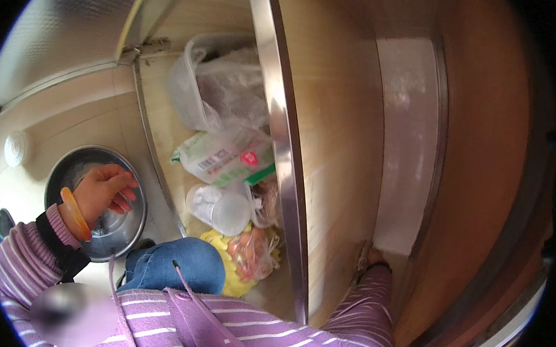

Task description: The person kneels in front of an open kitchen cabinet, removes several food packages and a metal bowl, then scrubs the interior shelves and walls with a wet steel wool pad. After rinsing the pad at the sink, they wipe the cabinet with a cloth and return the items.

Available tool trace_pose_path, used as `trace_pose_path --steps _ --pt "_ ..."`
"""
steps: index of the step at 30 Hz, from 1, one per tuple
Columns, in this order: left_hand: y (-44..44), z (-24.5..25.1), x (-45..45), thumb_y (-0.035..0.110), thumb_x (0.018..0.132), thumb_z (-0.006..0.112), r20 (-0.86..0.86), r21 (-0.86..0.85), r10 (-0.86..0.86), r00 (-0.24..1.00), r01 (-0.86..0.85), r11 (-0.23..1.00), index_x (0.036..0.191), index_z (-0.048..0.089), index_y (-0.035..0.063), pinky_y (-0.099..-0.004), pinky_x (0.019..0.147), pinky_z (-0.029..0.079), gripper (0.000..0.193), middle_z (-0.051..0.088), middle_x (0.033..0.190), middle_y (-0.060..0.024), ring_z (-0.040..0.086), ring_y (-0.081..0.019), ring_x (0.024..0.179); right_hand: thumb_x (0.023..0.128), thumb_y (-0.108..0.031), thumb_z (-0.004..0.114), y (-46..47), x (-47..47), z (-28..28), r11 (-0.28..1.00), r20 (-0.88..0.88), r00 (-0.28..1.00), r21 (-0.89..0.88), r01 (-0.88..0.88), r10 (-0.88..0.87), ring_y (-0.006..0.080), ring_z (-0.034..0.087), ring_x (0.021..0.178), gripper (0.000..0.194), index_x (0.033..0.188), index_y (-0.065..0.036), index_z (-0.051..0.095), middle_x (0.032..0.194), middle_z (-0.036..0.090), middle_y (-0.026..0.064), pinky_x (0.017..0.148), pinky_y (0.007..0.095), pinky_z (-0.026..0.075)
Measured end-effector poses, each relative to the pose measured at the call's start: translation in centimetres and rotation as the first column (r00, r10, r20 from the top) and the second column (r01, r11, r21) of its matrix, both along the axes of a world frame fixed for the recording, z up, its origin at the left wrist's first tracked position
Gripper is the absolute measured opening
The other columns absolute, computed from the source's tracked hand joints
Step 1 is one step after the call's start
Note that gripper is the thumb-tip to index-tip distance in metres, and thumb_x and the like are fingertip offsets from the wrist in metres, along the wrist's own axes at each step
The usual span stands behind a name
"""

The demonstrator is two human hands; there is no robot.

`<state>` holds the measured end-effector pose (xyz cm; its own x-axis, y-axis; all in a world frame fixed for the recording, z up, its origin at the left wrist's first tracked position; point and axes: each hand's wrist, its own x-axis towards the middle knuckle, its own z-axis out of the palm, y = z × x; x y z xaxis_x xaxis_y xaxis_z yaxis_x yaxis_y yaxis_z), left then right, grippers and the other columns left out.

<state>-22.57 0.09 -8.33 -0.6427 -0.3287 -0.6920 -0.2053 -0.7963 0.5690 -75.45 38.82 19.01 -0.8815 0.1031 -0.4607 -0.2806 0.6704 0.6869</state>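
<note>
My left hand (107, 189), with an orange bangle at the wrist, is over a round metal basin (144, 208) at the left. Its fingers are loosely curled and slightly apart, with nothing visible in them. Something clear, perhaps water, shows in the basin below. Far to the right, my right hand (376, 257) is small and partly hidden at the lower end of a pale panel. A greyish, rope-like or cloth edge (363, 260) lies beside it; whether the hand holds it, I cannot tell.
A shelf space beyond a metal-edged board (281, 121) holds a clear plastic bin (188, 87) with bags, a green-and-white package (222, 156), a translucent plastic cup (230, 213) and a clear bag of reddish items (251, 253) on something yellow. A white round object (16, 149) is left of the basin.
</note>
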Motion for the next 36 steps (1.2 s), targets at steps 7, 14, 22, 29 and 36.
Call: trace_pose_path --steps 7,14,22,29,36 --pt "0.6 1.1 -0.9 0.021 0.090 0.051 -0.067 0.032 0.056 0.996 -0.054 0.998 0.091 0.058 0.0020 -0.0245 0.053 0.048 0.020 0.061 0.074 -0.0065 0.058 -0.0138 0.056 0.093 -0.015 0.037 -7.8 -7.1 -1.6 0.965 -0.110 0.959 0.054 -0.255 0.260 0.0333 0.047 0.115 0.045 0.135 0.000 0.032 0.129 0.045 0.0215 0.097 0.0377 0.041" --pt "-1.1 1.1 2.7 0.024 0.091 0.050 0.022 0.052 0.164 0.986 -0.165 0.985 0.086 0.059 0.0036 -0.0244 0.054 0.048 0.023 0.060 0.070 -0.0050 0.059 -0.0141 0.056 0.091 -0.016 0.039 -20.0 -12.2 -1.9 0.880 -0.113 0.883 -0.090 -0.466 0.455 0.0346 0.046 0.117 0.045 0.133 -0.001 0.035 0.128 0.046 0.0219 0.096 0.0388 0.042" --pt "-1.3 0.4 3.5 0.026 0.093 0.047 0.048 0.073 0.274 0.961 -0.277 0.958 0.085 0.058 0.0061 -0.0226 0.051 0.046 0.024 0.060 0.068 -0.0031 0.058 -0.0128 0.054 0.088 -0.045 0.040 -31.4 -10.4 -4.9 0.345 0.129 0.989 -0.927 0.148 -0.079 0.0301 0.032 0.127 0.064 0.140 -0.010 0.029 0.142 0.032 0.0118 0.102 0.0422 0.028" --pt "-1.3 0.0 4.2 0.027 0.093 0.047 0.030 0.095 0.302 0.953 -0.303 0.948 0.085 0.058 0.0058 -0.0224 0.050 0.047 0.025 0.061 0.067 -0.0037 0.059 -0.0133 0.053 0.091 -0.037 0.042 -42.7 -3.1 -5.0 0.342 0.020 0.958 -0.936 -0.082 0.286 0.0249 0.022 0.133 0.061 0.142 -0.010 0.024 0.147 0.023 0.0084 0.107 0.0384 0.020" --pt "-1.2 1.2 3.5 0.028 0.092 0.049 0.012 0.098 0.276 0.961 -0.276 0.956 0.086 0.059 0.0044 -0.0232 0.051 0.047 0.027 0.061 0.068 -0.0045 0.060 -0.0147 0.055 0.089 -0.019 0.044 -48.5 7.7 -3.9 0.222 0.053 0.777 -0.968 -0.113 0.627 0.0199 0.028 0.131 0.052 0.138 -0.008 0.035 0.143 0.032 0.0074 0.108 0.0299 0.019"
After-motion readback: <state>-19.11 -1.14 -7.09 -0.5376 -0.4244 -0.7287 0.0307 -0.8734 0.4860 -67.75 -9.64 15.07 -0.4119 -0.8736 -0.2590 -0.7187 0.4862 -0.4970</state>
